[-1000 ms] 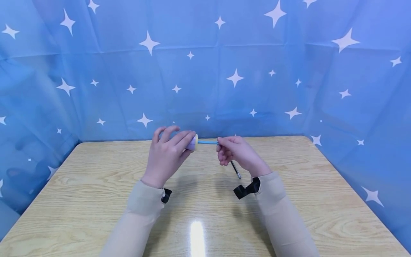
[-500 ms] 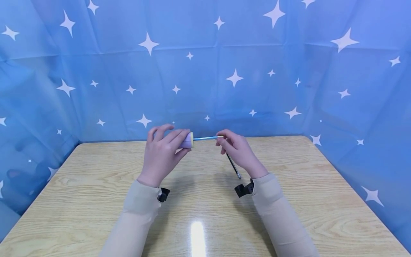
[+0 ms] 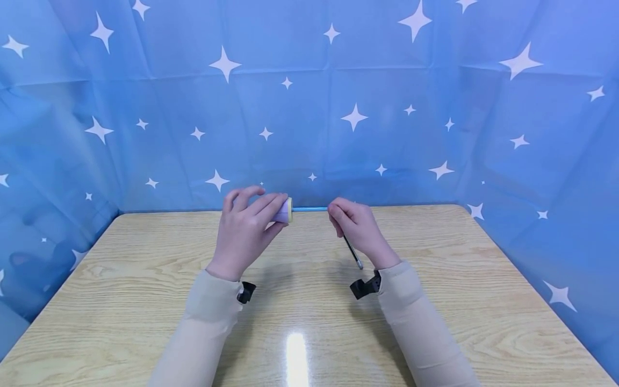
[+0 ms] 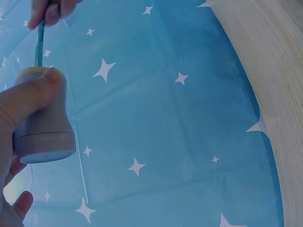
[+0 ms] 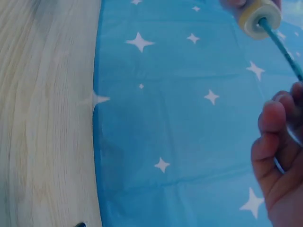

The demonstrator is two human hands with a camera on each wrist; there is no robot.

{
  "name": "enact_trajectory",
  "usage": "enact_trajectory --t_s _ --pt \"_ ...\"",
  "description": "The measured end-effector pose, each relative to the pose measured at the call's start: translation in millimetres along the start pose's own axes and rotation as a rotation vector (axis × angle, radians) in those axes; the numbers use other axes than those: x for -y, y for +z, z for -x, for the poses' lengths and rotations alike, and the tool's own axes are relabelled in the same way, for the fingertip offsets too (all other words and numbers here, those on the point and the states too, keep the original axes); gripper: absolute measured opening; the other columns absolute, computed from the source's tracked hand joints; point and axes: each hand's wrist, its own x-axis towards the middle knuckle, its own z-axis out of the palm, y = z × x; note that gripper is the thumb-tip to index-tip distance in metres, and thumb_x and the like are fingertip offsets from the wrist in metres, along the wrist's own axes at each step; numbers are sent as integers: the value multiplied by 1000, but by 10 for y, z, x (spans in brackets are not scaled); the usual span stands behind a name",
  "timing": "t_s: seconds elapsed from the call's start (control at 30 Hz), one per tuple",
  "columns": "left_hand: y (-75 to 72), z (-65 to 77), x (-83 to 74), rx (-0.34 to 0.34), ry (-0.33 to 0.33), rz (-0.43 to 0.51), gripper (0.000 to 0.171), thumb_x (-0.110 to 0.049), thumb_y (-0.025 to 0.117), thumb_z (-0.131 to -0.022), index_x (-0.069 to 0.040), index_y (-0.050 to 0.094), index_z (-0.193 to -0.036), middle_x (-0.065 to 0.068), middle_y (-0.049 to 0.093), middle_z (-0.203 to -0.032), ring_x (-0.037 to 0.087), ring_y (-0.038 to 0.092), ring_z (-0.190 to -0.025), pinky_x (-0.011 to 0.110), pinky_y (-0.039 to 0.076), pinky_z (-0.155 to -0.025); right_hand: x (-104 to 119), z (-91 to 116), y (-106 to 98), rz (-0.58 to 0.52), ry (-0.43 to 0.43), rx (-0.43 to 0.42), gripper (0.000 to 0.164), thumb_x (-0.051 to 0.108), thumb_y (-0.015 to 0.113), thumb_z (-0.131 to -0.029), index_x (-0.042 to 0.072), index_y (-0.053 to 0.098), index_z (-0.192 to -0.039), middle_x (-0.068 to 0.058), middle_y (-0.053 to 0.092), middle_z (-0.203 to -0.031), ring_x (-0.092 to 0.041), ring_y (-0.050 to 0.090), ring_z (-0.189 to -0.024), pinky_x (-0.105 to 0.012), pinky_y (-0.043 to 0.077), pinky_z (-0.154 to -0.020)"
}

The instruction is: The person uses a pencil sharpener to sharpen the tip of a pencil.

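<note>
Holding both hands above counter (image 3: pixel 309 301), near its far edge. Our left hand (image 3: pixel 246 228) wraps small lilac bottle (image 3: pixel 282 210) sideways, steadying it; right hand's (image 3: pixel 358 226) fingers pinch thin blue stick (image 3: pixel 309 208) entering bottle's yellow mouth, dark-tipped rod (image 3: pixel 353 251) tucked alongside. Star curtain (image 3: pixel 367 107) beyond counter.

- The worktop (image 3: pixel 435 301) is light wood with a wavy grain, seen from its near edge to its far edge.
- A bright glare of overhead light sits on its near middle.
- Blue cloth with white stars (image 3: pixel 338 107) meets its far and side edges.
- Soft shadows fall on its middle.
</note>
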Motion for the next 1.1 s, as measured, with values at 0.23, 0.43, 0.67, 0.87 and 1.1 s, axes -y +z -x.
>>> enact_trajectory --t_s 0.23,0.43,0.67,0.87,1.1 --pt "18 -3 -29 -12 10 -22 41 -15 82 -77 -12 72 -117 3 71 -107 29 53 -110 51 35 -94 41 -17 -21 -185 285 91 50 36 41 -105 5 47 -65 -9 43 -52 -37 44 -48 -38 42 -60" --pt "45 4 -40 10 6 -24 46 -16 85 -73 -13 72 -117 2 71 -106 29 53 -111 51 34 -95 79 -17 -65 -320 443 108 55 42 43 -103 2 43 -65 -9 41 -54 -27 38 -49 -34 38 -49" --pt "54 29 -29 27 -16 -27 47 -19 86 -73 -14 71 -117 1 71 -107 29 52 -113 51 34 -96 87 -21 -72 -281 452 147 55 43 36 -105 1 57 -77 -8 50 -62 -25 44 -52 -33 42 -53" --pt "39 31 -10 50 -34 -36 48 -22 86 -73 -14 71 -118 2 71 -106 29 51 -114 51 33 -96 64 -30 -61 -197 350 113 45 36 37 -106 0 62 -112 -12 62 -90 -25 56 -61 -35 48 -64" --pt "43 23 -30 75 -31 -32 48 -24 86 -73 -15 71 -118 2 71 -107 29 51 -114 51 33 -96 78 -6 -58 -96 261 58 22 20 58 -99 8 68 -114 -9 65 -83 -31 58 -65 -38 48 -64"
